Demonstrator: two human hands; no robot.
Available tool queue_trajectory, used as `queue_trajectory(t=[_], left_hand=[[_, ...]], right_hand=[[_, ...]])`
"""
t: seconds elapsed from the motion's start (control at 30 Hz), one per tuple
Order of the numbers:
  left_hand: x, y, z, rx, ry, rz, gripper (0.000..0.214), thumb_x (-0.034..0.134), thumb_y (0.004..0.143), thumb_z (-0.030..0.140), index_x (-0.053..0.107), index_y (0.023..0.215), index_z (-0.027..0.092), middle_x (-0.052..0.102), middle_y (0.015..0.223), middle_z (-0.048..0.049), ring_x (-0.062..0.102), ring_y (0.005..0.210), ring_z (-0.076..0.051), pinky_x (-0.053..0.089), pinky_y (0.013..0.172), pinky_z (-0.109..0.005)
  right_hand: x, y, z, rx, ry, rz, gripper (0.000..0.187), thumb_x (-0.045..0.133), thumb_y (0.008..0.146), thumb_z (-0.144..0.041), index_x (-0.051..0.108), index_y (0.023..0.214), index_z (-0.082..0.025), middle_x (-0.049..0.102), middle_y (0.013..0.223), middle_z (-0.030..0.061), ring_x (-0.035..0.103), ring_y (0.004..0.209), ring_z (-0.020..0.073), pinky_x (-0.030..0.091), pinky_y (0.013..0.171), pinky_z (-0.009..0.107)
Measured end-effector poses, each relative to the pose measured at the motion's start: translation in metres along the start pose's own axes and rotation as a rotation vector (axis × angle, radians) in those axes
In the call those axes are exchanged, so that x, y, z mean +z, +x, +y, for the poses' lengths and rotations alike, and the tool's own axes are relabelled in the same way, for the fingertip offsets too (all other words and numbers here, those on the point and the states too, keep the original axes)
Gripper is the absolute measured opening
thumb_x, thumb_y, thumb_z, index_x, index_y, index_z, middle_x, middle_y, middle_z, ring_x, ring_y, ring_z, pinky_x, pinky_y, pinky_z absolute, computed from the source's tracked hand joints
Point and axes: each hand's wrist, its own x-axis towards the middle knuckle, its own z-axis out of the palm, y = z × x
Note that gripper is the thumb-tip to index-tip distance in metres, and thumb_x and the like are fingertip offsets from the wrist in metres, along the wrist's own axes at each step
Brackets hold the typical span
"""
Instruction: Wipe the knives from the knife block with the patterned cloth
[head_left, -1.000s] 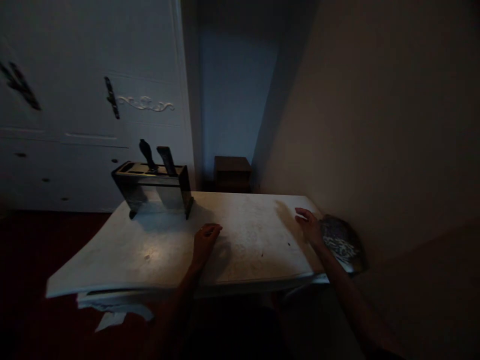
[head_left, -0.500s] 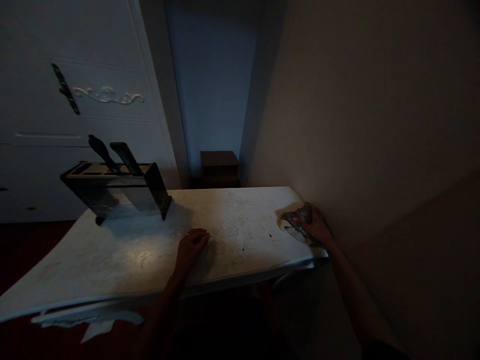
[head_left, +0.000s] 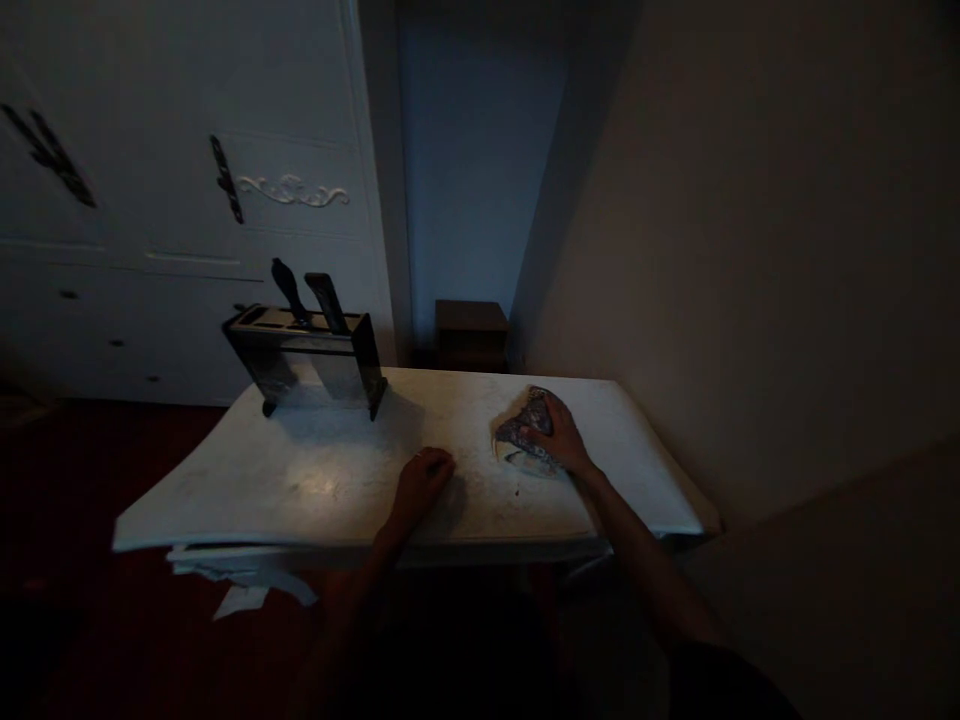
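Observation:
My right hand (head_left: pixel 559 440) is closed over a crumpled cloth (head_left: pixel 517 430), dark and patterned with a pale part, pressed flat on the white tabletop (head_left: pixel 465 510). Just in front of the cloth lies a small dark speck (head_left: pixel 516 491). My left hand (head_left: pixel 424 480) rests on the table to the left of the cloth, its fingers curled together with nothing visible in them. In the dim light the cloth's far folds are hard to make out.
A knife block (head_left: pixel 311 370) holding two black-handled knives stands at the table's back left. White cabinet doors (head_left: pixel 300 120) rise behind it. A bare wall (head_left: pixel 750 250) borders the right side. Beyond the table sits a brown box-like stand (head_left: pixel 471 317). Whitish material (head_left: pixel 244 597) hangs below the front edge.
My right hand has slid the cloth leftward from the table's right end toward its middle. The view has turned left. My left hand stays about where it was on the table.

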Motion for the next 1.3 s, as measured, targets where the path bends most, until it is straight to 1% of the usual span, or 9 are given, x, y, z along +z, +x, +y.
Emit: queue_trajectory(t=[0.17,0.33,0.43,0.6,0.8,0.93,1.1,1.2,1.3], left_hand=[[-0.001,-0.003,0.005,-0.049,-0.021,-0.005,0.021,0.05,0.084,0.035,0.066,0.084,0.021,0.071,0.092,-0.0066,0.064,0.091,-0.022,0.048,0.087,-0.036],[-0.004,-0.006,0.012,-0.072,-0.037,-0.018,0.021,0.046,0.087,0.034,0.062,0.081,0.021,0.068,0.085,-0.005,0.063,0.086,-0.021,0.046,0.081,-0.033],[-0.006,-0.009,0.014,-0.078,-0.052,-0.015,0.022,0.046,0.088,0.035,0.06,0.08,0.021,0.066,0.083,-0.0045,0.062,0.084,-0.02,0.046,0.08,-0.032],[-0.011,-0.014,0.013,-0.108,-0.118,0.005,0.027,0.048,0.088,0.04,0.063,0.076,0.02,0.066,0.081,-0.0045,0.062,0.081,-0.02,0.046,0.077,-0.031],[-0.024,-0.017,0.008,-0.204,-0.323,0.064,0.026,0.065,0.075,0.045,0.069,0.075,0.019,0.071,0.082,-0.0069,0.065,0.081,-0.021,0.049,0.077,-0.032],[-0.046,-0.027,0.009,-0.251,-0.427,0.13,0.03,0.074,0.067,0.046,0.069,0.07,0.017,0.071,0.083,-0.0079,0.064,0.078,-0.02,0.049,0.072,-0.03],[-0.096,-0.052,0.032,-0.252,-0.475,0.19,0.031,0.077,0.07,0.044,0.066,0.068,0.015,0.066,0.079,-0.0047,0.059,0.074,-0.015,0.045,0.07,-0.027],[-0.128,-0.066,0.05,-0.222,-0.421,0.131,0.034,0.07,0.078,0.048,0.068,0.069,0.015,0.065,0.073,-0.0042,0.058,0.074,-0.016,0.043,0.072,-0.028],[-0.151,-0.077,0.059,-0.134,-0.37,0.041,0.04,0.06,0.086,0.051,0.071,0.071,0.015,0.066,0.073,-0.0056,0.057,0.072,-0.017,0.041,0.069,-0.029]], right_hand=[[0.053,0.014,-0.046,-0.071,-0.024,-0.055,0.092,0.059,0.077,-0.07,0.037,0.149,-0.017,0.033,0.156,0.0163,0.027,0.145,0.0324,0.023,0.119,0.052],[0.083,0.021,-0.077,-0.187,-0.029,-0.137,0.089,0.054,0.081,-0.069,0.038,0.148,-0.013,0.034,0.155,0.0173,0.03,0.145,0.0317,0.025,0.119,0.051],[0.089,0.021,-0.083,-0.229,-0.018,-0.143,0.086,0.053,0.083,-0.068,0.041,0.147,-0.013,0.037,0.154,0.0166,0.032,0.144,0.0313,0.026,0.119,0.05],[0.091,0.017,-0.076,-0.256,0.009,-0.135,0.084,0.052,0.083,-0.068,0.04,0.147,-0.014,0.039,0.153,0.0163,0.035,0.143,0.0314,0.028,0.119,0.051],[0.092,0.016,-0.069,-0.262,0.04,-0.147,0.082,0.053,0.083,-0.067,0.043,0.146,-0.016,0.041,0.152,0.0147,0.037,0.142,0.0312,0.03,0.119,0.052],[0.093,0.018,-0.067,-0.246,0.073,-0.16,0.082,0.05,0.083,-0.067,0.043,0.145,-0.014,0.041,0.152,0.0151,0.036,0.142,0.0304,0.028,0.12,0.051],[0.095,0.019,-0.064,-0.252,0.097,-0.18,0.08,0.052,0.083,-0.065,0.043,0.144,-0.015,0.042,0.151,0.0141,0.037,0.142,0.0307,0.029,0.119,0.051],[0.097,0.019,-0.062,-0.257,0.099,-0.16,0.079,0.054,0.082,-0.065,0.044,0.144,-0.017,0.043,0.151,0.0134,0.039,0.141,0.0311,0.031,0.118,0.052],[0.098,0.019,-0.062,-0.251,0.1,-0.153,0.08,0.055,0.081,-0.066,0.045,0.143,-0.017,0.042,0.151,0.0135,0.039,0.141,0.0319,0.032,0.117,0.053]])
